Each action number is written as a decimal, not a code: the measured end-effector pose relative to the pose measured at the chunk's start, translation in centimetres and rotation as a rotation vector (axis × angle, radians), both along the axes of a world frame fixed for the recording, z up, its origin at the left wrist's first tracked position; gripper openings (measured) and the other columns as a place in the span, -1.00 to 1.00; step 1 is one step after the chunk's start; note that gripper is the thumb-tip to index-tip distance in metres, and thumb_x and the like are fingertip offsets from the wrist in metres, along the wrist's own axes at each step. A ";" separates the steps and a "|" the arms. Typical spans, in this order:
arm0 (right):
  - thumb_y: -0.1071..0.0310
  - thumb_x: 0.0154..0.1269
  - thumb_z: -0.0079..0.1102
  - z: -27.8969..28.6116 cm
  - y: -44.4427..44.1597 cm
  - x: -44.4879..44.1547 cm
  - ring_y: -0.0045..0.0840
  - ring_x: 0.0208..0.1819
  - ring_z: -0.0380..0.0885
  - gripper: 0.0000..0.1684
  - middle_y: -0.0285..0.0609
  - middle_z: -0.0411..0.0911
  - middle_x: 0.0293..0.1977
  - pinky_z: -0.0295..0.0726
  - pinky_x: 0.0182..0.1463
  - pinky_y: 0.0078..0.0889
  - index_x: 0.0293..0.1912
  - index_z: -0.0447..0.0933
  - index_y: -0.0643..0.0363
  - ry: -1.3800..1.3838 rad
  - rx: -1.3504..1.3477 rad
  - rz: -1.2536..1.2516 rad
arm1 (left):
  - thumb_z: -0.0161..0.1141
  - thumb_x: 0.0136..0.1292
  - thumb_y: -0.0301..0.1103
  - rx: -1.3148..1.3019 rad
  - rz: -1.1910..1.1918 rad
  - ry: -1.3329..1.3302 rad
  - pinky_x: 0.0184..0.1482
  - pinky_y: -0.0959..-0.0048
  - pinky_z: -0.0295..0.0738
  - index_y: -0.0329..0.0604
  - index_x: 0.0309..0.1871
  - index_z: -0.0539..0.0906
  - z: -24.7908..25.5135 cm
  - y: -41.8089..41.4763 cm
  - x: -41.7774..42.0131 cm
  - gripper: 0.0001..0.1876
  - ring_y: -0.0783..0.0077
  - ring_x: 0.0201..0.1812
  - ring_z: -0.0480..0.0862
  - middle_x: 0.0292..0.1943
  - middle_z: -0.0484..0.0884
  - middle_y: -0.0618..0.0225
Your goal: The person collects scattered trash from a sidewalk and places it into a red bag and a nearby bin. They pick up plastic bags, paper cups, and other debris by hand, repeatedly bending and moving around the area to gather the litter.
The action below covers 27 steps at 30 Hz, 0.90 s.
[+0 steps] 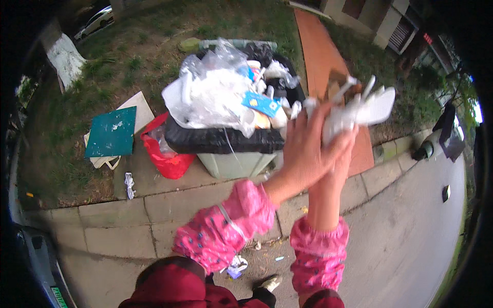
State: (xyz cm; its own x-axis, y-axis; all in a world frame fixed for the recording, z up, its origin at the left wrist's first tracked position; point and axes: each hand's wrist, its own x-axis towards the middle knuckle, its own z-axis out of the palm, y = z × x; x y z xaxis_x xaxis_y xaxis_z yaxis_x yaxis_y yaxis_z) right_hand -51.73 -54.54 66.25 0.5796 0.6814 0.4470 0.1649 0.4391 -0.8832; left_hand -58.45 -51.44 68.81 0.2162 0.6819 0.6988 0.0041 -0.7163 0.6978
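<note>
My left hand (306,152) and my right hand (342,152) are raised together just right of a heaped rubbish bin (235,163). Between them is a blurred bundle of white waste (341,121) with a flat pale piece and thin stick-like parts poking out. Its exact contents cannot be made out. The left palm lies over the bundle's near side, and the right hand cups it from below and behind. In the bin, clear and white plastic bags (215,96), a blue printed packet (262,103) and a paper cup (253,65) rise above the black-lined rim (223,140).
Left of the bin stand a red bag (169,165) and a teal board (111,133) leaning on pale panels. Paving slabs (115,240) edge the grey road (396,231). A vehicle (40,258) is at lower left. Litter (235,266) lies near my shoe (270,283).
</note>
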 end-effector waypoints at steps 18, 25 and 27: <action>0.15 0.26 0.05 -6.9 16.5 -6.4 -0.39 0.13 0.32 -0.33 0.04 0.33 0.09 0.25 0.17 -0.44 0.20 0.16 0.41 -0.088 -0.547 0.101 | -0.18 0.24 0.16 -0.082 0.358 1.070 0.20 -0.10 0.05 0.47 0.25 0.26 -14.2 32.6 -10.7 -0.51 -0.03 0.29 0.12 0.31 0.14 0.18; 0.46 0.19 0.09 -11.3 2.9 -9.0 -0.38 0.05 0.37 -0.58 -0.06 0.34 0.03 0.43 0.00 -0.44 0.07 0.36 0.21 -0.287 -0.364 -0.031 | -0.20 0.27 0.10 -0.243 0.477 1.158 0.19 -0.17 0.09 0.49 0.28 0.18 -12.3 31.7 -8.8 -0.52 -0.04 0.31 0.09 0.33 0.05 0.11; 0.46 0.23 0.06 -13.8 -1.1 -10.0 -0.45 0.02 0.42 -0.58 -0.13 0.34 0.02 0.44 0.01 -0.51 0.10 0.33 0.20 -0.082 -0.448 0.074 | -0.20 0.29 0.05 -0.254 0.493 1.242 0.21 -0.15 0.08 0.45 0.30 0.16 -10.1 31.9 -9.2 -0.51 -0.09 0.30 0.11 0.34 0.02 0.06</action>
State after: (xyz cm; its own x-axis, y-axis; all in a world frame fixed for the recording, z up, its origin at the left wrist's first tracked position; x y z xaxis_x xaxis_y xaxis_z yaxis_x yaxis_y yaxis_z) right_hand -61.69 -55.62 52.48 0.4967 0.8563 0.1413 0.2251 0.0302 -0.9739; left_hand -67.61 -19.52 58.69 0.3041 0.9502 0.0674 0.9372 -0.3111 0.1579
